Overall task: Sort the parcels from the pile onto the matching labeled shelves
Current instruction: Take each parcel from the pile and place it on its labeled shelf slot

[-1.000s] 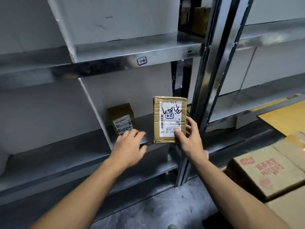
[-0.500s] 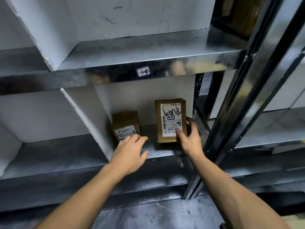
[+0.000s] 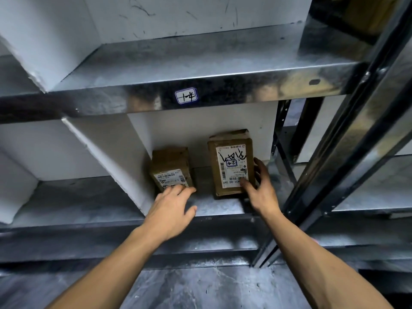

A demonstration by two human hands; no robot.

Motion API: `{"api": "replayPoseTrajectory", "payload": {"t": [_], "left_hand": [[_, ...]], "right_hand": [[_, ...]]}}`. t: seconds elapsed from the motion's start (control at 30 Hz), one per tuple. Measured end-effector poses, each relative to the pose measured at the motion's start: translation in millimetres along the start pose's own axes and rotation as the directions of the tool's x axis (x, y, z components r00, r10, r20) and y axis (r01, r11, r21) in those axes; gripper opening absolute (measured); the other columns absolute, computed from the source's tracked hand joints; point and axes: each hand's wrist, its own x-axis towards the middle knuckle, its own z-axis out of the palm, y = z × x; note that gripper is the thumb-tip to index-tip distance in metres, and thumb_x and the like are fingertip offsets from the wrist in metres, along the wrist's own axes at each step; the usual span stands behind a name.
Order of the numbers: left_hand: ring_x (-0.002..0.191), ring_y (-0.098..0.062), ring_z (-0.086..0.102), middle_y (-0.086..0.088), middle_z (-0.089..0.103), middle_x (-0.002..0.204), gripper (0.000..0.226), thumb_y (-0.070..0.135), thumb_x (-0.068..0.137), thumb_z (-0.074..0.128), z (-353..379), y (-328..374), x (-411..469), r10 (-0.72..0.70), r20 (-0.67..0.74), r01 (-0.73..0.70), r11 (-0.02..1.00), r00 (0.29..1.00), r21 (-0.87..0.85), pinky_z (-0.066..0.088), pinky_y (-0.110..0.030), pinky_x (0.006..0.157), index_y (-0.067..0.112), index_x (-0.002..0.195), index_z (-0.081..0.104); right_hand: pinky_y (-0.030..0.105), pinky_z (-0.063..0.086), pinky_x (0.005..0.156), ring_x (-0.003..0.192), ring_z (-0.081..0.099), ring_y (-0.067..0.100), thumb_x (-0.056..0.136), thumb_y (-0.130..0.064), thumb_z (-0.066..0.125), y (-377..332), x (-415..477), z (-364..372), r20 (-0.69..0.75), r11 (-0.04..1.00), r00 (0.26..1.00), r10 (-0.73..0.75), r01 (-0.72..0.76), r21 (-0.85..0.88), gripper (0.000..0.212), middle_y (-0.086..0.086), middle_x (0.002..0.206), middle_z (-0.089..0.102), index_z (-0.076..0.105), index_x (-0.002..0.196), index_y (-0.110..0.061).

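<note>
Head view: both bare arms reach into the compartment under the shelf edge tagged with a blue-bordered sticker (image 3: 186,96) reading "1-4".

- Tall parcel (image 3: 230,161): brown carton, stands upright on the lower shelf (image 3: 214,207), right half of the compartment. White label faces the camera, with black marker scrawl and a small blue-edged sticker on it.
- Right hand (image 3: 262,192): pinches the tall parcel at its lower right edge, thumb on the label, fingers round the right side. How firm the pinch is, can't tell.
- Small parcel (image 3: 170,167): shorter brown carton, same shelf, left half, just beside the white divider panel (image 3: 107,157). Label is on the lower front, print too small to read.
- Left hand (image 3: 171,208): palm down, fingers straight and relaxed, gripping nothing. Fingertips sit at the bottom front of the small parcel; looks like contact, can't confirm.
- The two parcels are apart, with a strip of bare metal shelf between them.
- White back panel behind both.
- Dark metal upright post (image 3: 334,157) is just right of the right forearm.
- Grey marbled floor (image 3: 200,288) below, between the forearms.
</note>
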Motion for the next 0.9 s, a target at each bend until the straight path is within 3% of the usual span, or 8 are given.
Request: {"api": "replayPoseTrajectory", "payload": {"t": [0.1, 0.3, 0.47, 0.63, 0.83, 0.9], "left_hand": [[0.126, -0.02, 0.04, 0.004, 0.046, 0.14, 0.053, 0.048, 0.094, 0.045, 5.6, -0.1, 0.3, 0.003, 0.005, -0.003, 1.0, 1.0, -0.009, 0.035, -0.036, 0.105, 0.031, 0.144, 0.038], [0.127, -0.02, 0.04, 0.004, 0.046, 0.14, 0.053, 0.049, 0.093, 0.046, 10.8, -2.1, 0.6, 0.014, 0.013, -0.013, 1.0, 1.0, -0.026, 0.036, -0.037, 0.105, 0.031, 0.143, 0.038], [0.127, -0.018, 0.04, 0.004, 0.046, 0.139, 0.053, 0.05, 0.094, 0.046, 10.5, -7.4, 1.3, 0.009, 0.01, -0.008, 0.999, 1.0, -0.044, 0.035, -0.037, 0.104, 0.031, 0.143, 0.038], [0.127, -0.018, 0.04, 0.004, 0.047, 0.139, 0.053, 0.049, 0.093, 0.047, 13.5, -12.5, -1.2, 0.017, 0.021, -0.016, 0.998, 1.0, -0.062, 0.035, -0.037, 0.105, 0.03, 0.142, 0.04], [0.125, -0.018, 0.04, 0.004, 0.047, 0.137, 0.053, 0.049, 0.093, 0.047, 18.2, -16.6, -3.9, 0.033, 0.028, -0.031, 0.996, 0.999, -0.086, 0.036, -0.037, 0.105, 0.03, 0.142, 0.039], [0.127, -0.018, 0.039, 0.004, 0.046, 0.139, 0.053, 0.049, 0.094, 0.047, 18.3, -17.3, -3.2, 0.047, 0.028, -0.044, 0.995, 0.999, -0.089, 0.035, -0.037, 0.106, 0.031, 0.143, 0.038]], "right_hand": [[0.03, 0.036, 0.105, 0.13, 0.049, 0.016, 0.092, -0.02, 0.071, 5.9, -2.0, -3.1, 0.034, 0.999, 0.999, 0.0, 0.002, -0.053, 0.071, 0.003, 0.145, 0.054, 0.033, 0.151, -0.023], [0.036, 0.042, 0.107, 0.127, 0.056, 0.021, 0.09, -0.016, 0.073, 12.6, -3.6, 9.7, 0.041, 0.998, 0.998, 0.053, -0.051, -0.048, 0.066, 0.001, 0.137, 0.061, 0.039, 0.146, -0.026], [0.046, 0.052, 0.081, 0.092, 0.06, 0.025, 0.092, -0.023, 0.072, 11.2, 3.7, 22.8, -0.014, 0.996, 0.996, 0.091, -0.091, 0.007, 0.064, 0.002, 0.131, 0.065, 0.035, 0.142, -0.039], [0.06, 0.053, 0.094, 0.113, 0.064, 0.039, 0.094, -0.02, 0.069, 9.2, 9.0, 28.5, -0.039, 0.993, 0.994, 0.105, -0.107, -0.047, 0.066, 0.003, 0.138, 0.06, 0.034, 0.148, -0.034], [0.058, 0.053, 0.094, 0.114, 0.063, 0.04, 0.093, -0.029, 0.069, 5.1, 6.6, 26.1, -0.034, 0.985, 0.99, 0.134, -0.137, -0.107, 0.069, 0.006, 0.142, 0.056, 0.032, 0.151, -0.037], [0.054, 0.051, 0.101, 0.119, 0.06, 0.036, 0.092, -0.028, 0.07, 2.1, 0.7, 24.1, -0.066, 0.983, 0.991, 0.119, -0.127, -0.135, 0.069, 0.008, 0.141, 0.056, 0.034, 0.151, -0.034]]}}
